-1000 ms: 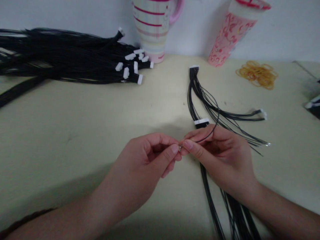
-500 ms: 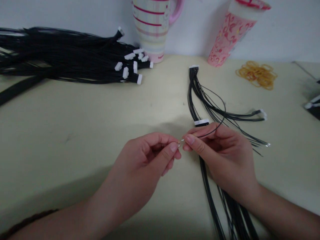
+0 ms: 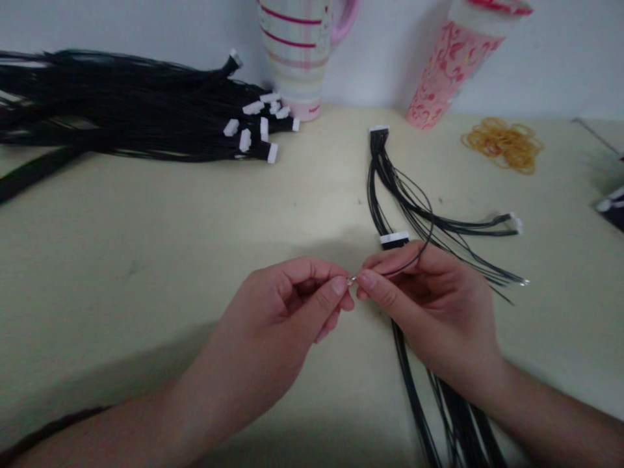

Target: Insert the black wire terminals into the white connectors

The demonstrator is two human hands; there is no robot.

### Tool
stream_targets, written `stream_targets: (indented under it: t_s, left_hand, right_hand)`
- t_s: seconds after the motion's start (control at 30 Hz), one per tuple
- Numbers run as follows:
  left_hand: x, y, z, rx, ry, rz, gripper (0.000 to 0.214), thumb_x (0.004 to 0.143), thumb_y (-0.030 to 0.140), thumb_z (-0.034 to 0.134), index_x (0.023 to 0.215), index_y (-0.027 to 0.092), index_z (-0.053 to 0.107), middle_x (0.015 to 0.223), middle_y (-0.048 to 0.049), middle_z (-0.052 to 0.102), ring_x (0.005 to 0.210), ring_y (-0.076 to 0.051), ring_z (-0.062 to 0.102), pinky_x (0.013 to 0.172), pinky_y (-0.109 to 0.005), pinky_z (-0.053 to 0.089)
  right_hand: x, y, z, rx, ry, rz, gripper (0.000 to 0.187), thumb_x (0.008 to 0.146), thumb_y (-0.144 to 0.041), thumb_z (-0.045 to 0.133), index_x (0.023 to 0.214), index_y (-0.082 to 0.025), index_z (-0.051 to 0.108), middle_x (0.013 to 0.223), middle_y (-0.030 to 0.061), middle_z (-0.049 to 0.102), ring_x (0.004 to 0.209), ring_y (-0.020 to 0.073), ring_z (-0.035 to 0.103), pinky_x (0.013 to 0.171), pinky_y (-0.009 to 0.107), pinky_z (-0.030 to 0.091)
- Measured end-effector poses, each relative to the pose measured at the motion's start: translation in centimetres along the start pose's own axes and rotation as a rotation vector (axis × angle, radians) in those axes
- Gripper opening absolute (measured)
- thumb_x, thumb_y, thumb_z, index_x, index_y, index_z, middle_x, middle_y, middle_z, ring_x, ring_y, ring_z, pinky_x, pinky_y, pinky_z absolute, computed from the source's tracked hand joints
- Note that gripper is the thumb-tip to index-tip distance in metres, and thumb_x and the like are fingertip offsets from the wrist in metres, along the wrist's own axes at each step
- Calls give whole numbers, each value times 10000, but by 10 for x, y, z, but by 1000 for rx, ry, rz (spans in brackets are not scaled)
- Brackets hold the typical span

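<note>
Between thumb and fingers, my left hand (image 3: 287,318) pinches a tiny whitish piece (image 3: 350,281), too small to make out its kind. My right hand (image 3: 429,305) is closed on a thin black wire (image 3: 414,260) near its metal tip, which meets the small piece. That wire loops up to a black wire harness (image 3: 390,172) lying behind my right hand. A white connector (image 3: 379,129) tops the harness, and another white connector (image 3: 394,239) shows just above my right fingers. More black cables run below my right hand toward the table's front.
A thick bundle of black cables (image 3: 146,107) with white connectors lies at the back left. Behind stand a striped mug (image 3: 297,65) and a pink patterned cup (image 3: 451,71). Yellow rubber bands (image 3: 504,144) lie at the back right. A dark object (image 3: 611,208) sits at the right edge.
My right hand has moved slightly left, bringing the wire's metal tip up to the small piece in my left hand. The gap between them has closed.
</note>
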State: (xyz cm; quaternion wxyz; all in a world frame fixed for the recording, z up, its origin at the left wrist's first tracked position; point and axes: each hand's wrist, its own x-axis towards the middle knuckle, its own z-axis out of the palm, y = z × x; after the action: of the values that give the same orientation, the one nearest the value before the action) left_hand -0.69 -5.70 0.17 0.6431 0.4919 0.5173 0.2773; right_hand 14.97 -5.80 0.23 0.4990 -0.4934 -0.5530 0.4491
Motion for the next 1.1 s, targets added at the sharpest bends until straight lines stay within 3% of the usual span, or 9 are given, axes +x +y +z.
stream_targets:
  t_s: [1.1]
  left_hand:
    - [3,4,-1,-16,-33,-2,193,835,329,556,723,185,620,568,45,521,485,-45,419,421,-130,327]
  right_hand:
    - [-2,0,0,11,-4,-22,125,719,-66,659,751,-176,609,730,10,641,664,96,621,627,196,546]
